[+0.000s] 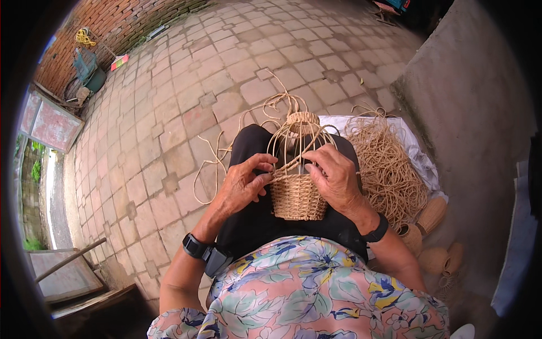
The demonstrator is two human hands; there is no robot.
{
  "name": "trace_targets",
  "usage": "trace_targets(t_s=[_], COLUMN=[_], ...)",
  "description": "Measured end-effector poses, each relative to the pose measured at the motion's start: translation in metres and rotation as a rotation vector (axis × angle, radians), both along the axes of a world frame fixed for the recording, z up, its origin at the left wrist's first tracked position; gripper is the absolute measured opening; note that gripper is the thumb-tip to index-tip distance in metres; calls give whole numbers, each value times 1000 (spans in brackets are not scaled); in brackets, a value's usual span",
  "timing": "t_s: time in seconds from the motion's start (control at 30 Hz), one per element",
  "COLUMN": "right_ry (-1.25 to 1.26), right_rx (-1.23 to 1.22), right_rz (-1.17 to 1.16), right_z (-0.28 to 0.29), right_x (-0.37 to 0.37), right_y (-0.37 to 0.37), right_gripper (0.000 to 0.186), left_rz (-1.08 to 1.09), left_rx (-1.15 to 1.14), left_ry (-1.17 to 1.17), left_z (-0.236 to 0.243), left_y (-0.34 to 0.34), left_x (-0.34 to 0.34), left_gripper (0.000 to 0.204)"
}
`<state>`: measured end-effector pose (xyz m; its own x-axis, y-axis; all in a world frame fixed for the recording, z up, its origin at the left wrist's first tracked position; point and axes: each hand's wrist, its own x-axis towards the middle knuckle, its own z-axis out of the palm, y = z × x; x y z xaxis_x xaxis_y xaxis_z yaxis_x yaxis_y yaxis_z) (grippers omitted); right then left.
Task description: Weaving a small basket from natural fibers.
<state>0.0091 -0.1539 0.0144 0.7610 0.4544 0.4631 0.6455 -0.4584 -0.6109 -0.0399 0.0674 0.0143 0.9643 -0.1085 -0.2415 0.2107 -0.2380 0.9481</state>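
On my lap rests a partly woven basket (299, 199), its lower wall a tight tan weave. Thin bare ribs bow out above that wall and meet a small woven ring (303, 120) at the far end. My left hand (247, 182) is closed at the left end of the woven edge, thumb and fingers pinching there. Above the right side, my right hand (337, 176) pinches a twisted cord (296, 164) that slants across the ribs. Its fingertips lie among the ribs, and the exact grip is partly hidden.
Loose cord (217, 161) trails over the paving on the left. To the right, a big tangled heap of cord (387, 169) lies on a white sheet (415, 144). Several woven pieces (432, 214) sit nearby, beside a grey wall (468, 113). A green bucket (95, 80) stands far left.
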Motion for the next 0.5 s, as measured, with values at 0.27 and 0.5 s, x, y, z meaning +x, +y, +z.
trace_targets(t_s=[0.27,0.5], right_ry=[-133,-41], right_rx=[-209,-170], right_rz=[121,135], right_z=[-7,-4], right_x=[4,-6], right_y=[11,-4], right_gripper=[17,20], left_rz=[-192,-238], left_rx=[-8,-201], left_ry=[141,209], left_z=[-26,-24], left_y=[-6,-10], left_x=[26,26], left_gripper=[24,17])
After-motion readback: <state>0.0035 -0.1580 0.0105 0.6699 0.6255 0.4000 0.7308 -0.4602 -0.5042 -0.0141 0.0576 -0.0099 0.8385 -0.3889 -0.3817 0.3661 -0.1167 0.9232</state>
